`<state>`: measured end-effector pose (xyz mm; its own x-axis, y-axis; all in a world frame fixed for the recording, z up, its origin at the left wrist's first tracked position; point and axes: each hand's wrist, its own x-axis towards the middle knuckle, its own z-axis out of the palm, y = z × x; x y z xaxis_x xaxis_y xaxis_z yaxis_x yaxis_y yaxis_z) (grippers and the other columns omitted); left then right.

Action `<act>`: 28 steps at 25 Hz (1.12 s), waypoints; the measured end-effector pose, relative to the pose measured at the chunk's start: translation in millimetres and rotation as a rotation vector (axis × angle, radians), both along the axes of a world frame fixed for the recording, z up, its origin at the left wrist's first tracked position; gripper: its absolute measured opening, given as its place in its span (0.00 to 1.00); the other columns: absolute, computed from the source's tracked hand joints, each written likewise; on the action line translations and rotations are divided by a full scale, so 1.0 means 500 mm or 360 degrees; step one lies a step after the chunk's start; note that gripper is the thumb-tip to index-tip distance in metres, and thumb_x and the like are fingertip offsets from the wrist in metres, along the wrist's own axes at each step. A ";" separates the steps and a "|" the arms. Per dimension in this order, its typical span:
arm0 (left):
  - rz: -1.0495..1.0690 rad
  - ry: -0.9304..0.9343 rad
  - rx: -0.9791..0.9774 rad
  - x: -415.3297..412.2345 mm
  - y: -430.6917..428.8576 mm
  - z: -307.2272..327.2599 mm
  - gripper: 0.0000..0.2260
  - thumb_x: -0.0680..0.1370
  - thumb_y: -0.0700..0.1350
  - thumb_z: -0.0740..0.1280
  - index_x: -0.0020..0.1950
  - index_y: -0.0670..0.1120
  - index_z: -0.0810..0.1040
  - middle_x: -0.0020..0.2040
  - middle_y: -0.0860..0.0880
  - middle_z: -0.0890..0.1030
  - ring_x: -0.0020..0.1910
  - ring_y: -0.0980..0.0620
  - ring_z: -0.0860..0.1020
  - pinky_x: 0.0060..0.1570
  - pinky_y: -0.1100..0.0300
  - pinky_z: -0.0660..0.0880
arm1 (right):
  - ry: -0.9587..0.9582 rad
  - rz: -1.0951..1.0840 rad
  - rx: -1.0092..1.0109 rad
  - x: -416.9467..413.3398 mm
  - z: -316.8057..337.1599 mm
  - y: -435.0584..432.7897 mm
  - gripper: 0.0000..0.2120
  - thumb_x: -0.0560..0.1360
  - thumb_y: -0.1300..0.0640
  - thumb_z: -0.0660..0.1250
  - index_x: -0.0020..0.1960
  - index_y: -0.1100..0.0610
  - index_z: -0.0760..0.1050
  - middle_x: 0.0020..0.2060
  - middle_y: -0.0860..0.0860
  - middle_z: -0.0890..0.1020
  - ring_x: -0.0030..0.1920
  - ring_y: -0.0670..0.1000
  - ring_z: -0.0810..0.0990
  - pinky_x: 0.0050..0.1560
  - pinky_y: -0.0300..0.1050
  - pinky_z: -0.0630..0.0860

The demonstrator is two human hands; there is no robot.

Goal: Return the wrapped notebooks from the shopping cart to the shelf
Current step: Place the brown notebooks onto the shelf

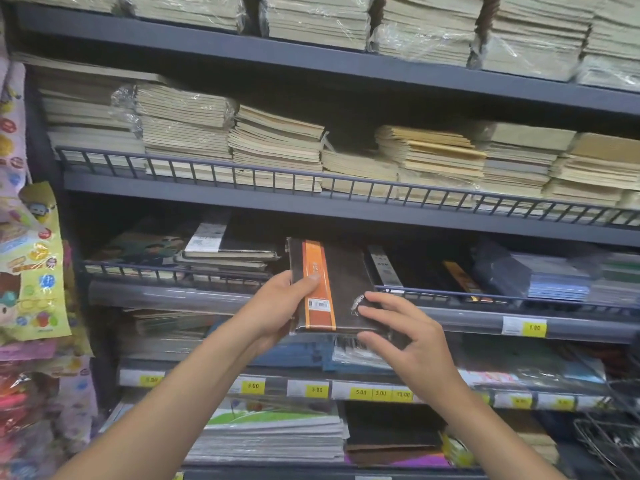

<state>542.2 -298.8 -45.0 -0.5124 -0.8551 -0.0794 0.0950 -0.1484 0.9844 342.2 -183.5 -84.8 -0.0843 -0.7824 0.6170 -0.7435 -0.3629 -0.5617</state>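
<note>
A dark brown wrapped notebook point(343, 271) with an orange band down its cover is held over the wire rail of the middle shelf point(145, 295). Its far end reaches into the gap between a stack of dark notebooks point(225, 252) on the left and black notebooks point(408, 265) on the right. My left hand point(280, 306) grips its left edge, thumb on the orange band. My right hand point(412, 341) has its fingertips on the near right corner, thumb under the near edge. Only the wire corner of the shopping cart point(609, 441) shows at the lower right.
Wrapped stacks of pale exercise books point(277, 147) fill the two upper shelves. Lower shelves hold flat notebooks and pads point(270, 434) behind yellow price tags point(317, 389). Hanging packets of colourful stickers point(34, 265) crowd the left edge.
</note>
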 end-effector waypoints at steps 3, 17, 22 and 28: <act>0.0063 -0.0257 -0.0052 0.006 -0.009 -0.009 0.13 0.83 0.53 0.65 0.58 0.46 0.81 0.48 0.48 0.88 0.50 0.48 0.84 0.47 0.52 0.81 | -0.0044 -0.0079 0.0069 -0.003 -0.003 -0.021 0.15 0.74 0.48 0.73 0.61 0.43 0.82 0.61 0.33 0.78 0.65 0.35 0.74 0.63 0.25 0.68; 0.0644 -0.0606 -0.0859 0.031 -0.033 -0.059 0.07 0.79 0.46 0.72 0.51 0.59 0.82 0.44 0.56 0.86 0.41 0.58 0.85 0.45 0.53 0.83 | 0.0351 -0.0324 0.0136 -0.013 0.021 -0.164 0.14 0.75 0.39 0.69 0.59 0.42 0.80 0.55 0.36 0.80 0.58 0.40 0.74 0.61 0.48 0.75; 0.0656 -0.0819 -0.0843 0.002 -0.060 -0.069 0.13 0.82 0.47 0.65 0.63 0.62 0.79 0.42 0.56 0.85 0.38 0.59 0.85 0.35 0.56 0.76 | 0.0402 -0.0487 0.0171 -0.022 0.016 -0.212 0.15 0.76 0.38 0.67 0.60 0.42 0.79 0.56 0.37 0.80 0.57 0.41 0.77 0.63 0.50 0.70; 0.0588 -0.0961 -0.0867 -0.012 -0.072 -0.075 0.20 0.83 0.48 0.63 0.73 0.65 0.70 0.55 0.52 0.86 0.48 0.50 0.84 0.48 0.47 0.82 | 0.0461 -0.0573 0.0239 -0.018 0.012 -0.239 0.18 0.78 0.38 0.64 0.64 0.42 0.78 0.62 0.40 0.80 0.62 0.45 0.76 0.64 0.53 0.66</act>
<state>536.2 -334.9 -82.4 -0.1992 -0.9551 0.2192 -0.5132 0.2922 0.8070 333.3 -303.2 -78.9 -0.2072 -0.8175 0.5374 -0.9406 0.0153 -0.3393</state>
